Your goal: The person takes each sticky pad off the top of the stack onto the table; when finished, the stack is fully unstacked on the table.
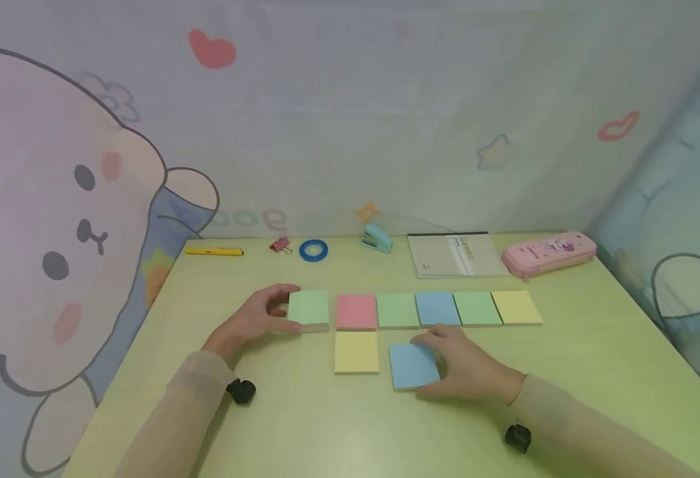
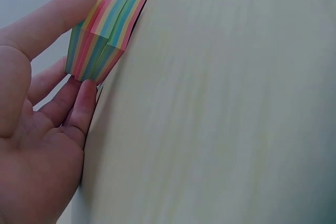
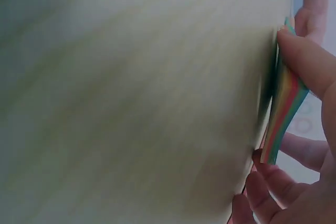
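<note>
My left hand grips a thick stack of sticky notes with a green top, thumb and fingers at its left side. Striped coloured edges of that stack show in the left wrist view. My right hand holds a blue-topped sticky note pad between thumb and fingers, slightly turned. In the right wrist view its edge is striped too. A yellow pad lies left of the blue one, just below a pink pad.
Right of the pink pad runs a row: green, blue, green and yellow pads. Along the back lie a yellow pen, binder clip, blue tape roll, stapler, notebook and pink pencil case.
</note>
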Tool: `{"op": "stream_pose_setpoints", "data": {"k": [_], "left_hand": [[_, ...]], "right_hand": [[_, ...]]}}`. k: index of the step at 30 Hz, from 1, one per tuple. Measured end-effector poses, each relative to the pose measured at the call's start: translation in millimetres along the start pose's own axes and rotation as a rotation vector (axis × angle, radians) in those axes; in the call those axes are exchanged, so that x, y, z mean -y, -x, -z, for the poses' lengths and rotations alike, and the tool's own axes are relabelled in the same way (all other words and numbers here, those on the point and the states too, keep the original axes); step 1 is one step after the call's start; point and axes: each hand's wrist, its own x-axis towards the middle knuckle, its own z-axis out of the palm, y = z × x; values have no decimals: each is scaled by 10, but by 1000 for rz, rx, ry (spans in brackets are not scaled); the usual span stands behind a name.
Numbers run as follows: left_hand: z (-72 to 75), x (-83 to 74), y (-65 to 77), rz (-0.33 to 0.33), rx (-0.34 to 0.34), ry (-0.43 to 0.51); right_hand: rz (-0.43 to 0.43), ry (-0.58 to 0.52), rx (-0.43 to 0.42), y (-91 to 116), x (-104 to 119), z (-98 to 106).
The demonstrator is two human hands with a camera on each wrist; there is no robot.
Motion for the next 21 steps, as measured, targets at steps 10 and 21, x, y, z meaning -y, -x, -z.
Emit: {"op": "stream_pose_setpoints", "data": {"k": [10,21], "left_hand": [[-14,40,-13,12,-5,-56],[4,5,2,27,-12,-53]], "right_hand": [[-45,26,18,119,-73,26],[-48,4,-33,184,-115,52]]}}
